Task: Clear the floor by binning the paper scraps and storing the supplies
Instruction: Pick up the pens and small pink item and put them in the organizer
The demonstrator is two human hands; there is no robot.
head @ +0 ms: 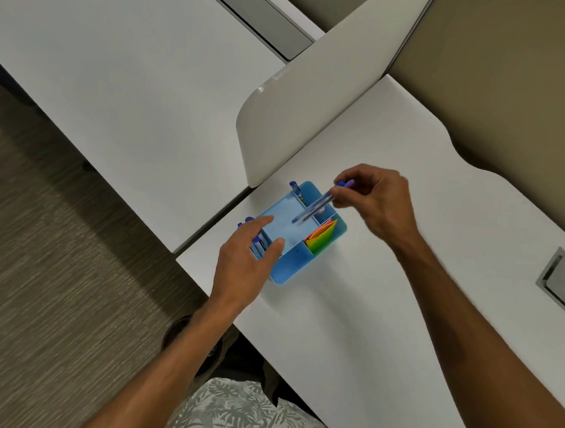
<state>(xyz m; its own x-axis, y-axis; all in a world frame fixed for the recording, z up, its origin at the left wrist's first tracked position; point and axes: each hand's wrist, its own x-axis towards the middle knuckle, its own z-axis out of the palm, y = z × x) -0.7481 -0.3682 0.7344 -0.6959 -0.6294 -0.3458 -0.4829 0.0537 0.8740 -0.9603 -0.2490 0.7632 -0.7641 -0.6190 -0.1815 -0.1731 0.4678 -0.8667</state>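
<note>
On white desk (350, 319), near edge: left hand (244, 268) spread, steadying blue plastic compartmented organiser (291, 264). Beyond: right hand (375, 200) pinching blue-capped pens (315, 207) above it. Storing step; next probably needs lowering into far slot.

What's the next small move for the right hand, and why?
Probably lower the pens tip-first into the organizer and let go. The right hand pinches them by the capped ends, tilted over the far compartments, tips above the large middle one. The left hand rests on the near edge, steadying it. Other pens already stand in corner slots.
</note>
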